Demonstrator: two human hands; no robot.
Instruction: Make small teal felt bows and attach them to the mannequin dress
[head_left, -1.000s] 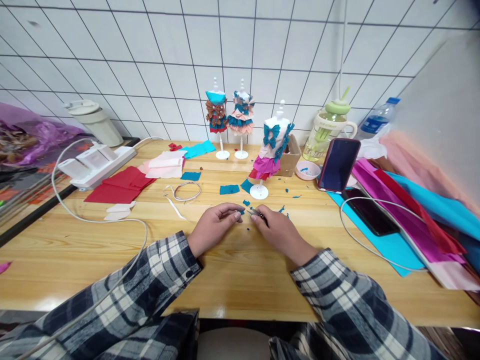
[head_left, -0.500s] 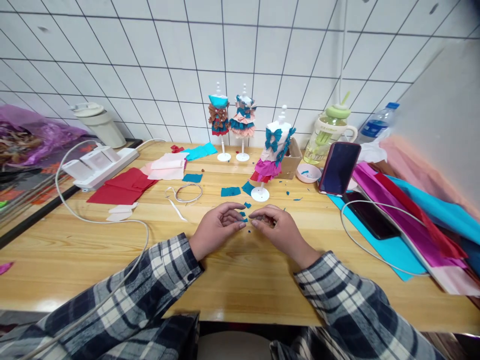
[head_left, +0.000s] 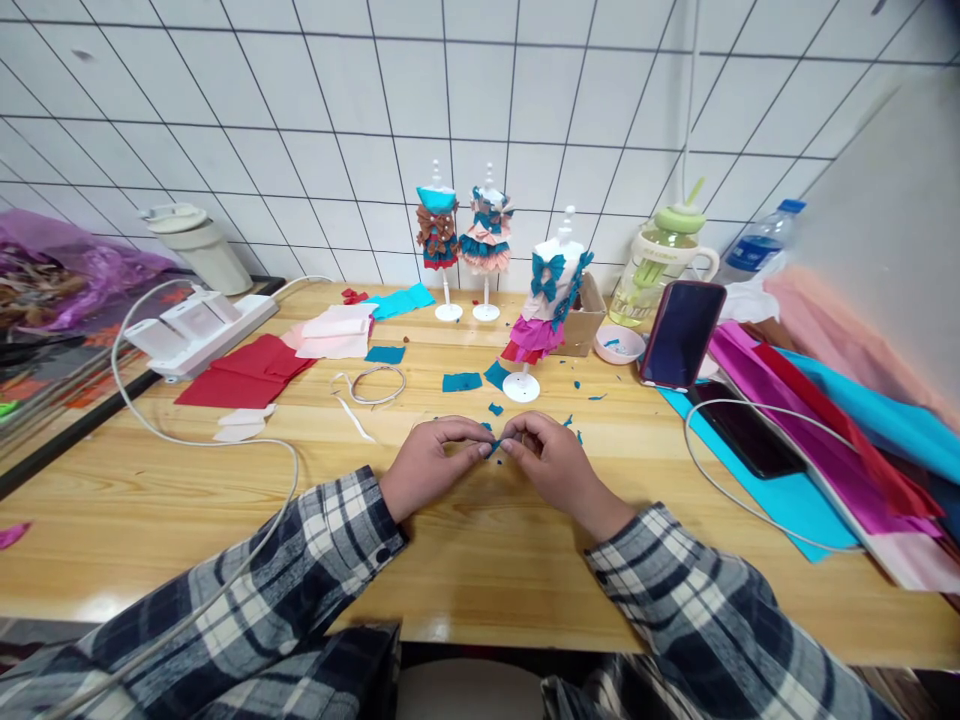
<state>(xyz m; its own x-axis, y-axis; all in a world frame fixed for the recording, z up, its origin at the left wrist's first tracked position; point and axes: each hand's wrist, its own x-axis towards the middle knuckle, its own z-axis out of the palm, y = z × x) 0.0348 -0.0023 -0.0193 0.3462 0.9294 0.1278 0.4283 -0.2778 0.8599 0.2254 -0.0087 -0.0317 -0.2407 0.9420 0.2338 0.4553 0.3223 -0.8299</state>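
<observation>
A small scrap of teal crepe paper [head_left: 493, 449] is pinched from both sides just above the table. My left hand [head_left: 439, 462] holds its left end between thumb and fingertips. At the other end, my right hand [head_left: 555, 462] grips it the same way, so the fingertips nearly meet. Tiny teal bits lie around the fingers. Beyond them stands a small white dress form [head_left: 557, 290] on a round base, dressed in white, magenta and red paper with teal bows. Two teal paper pieces [head_left: 461, 382] lie left of its base.
Two more dressed forms [head_left: 437, 235] stand by the tiled wall. To the left are red paper [head_left: 247, 370], a coil of wire [head_left: 379, 385] and a power strip [head_left: 214, 335]. A pink bowl [head_left: 619, 345], an upright phone [head_left: 682, 335], a flat phone [head_left: 746, 430] and coloured paper sheets lie right.
My fingertips have closed on the teal scrap, and the two hands have come slightly closer together. More teal bits show right of my right hand.
</observation>
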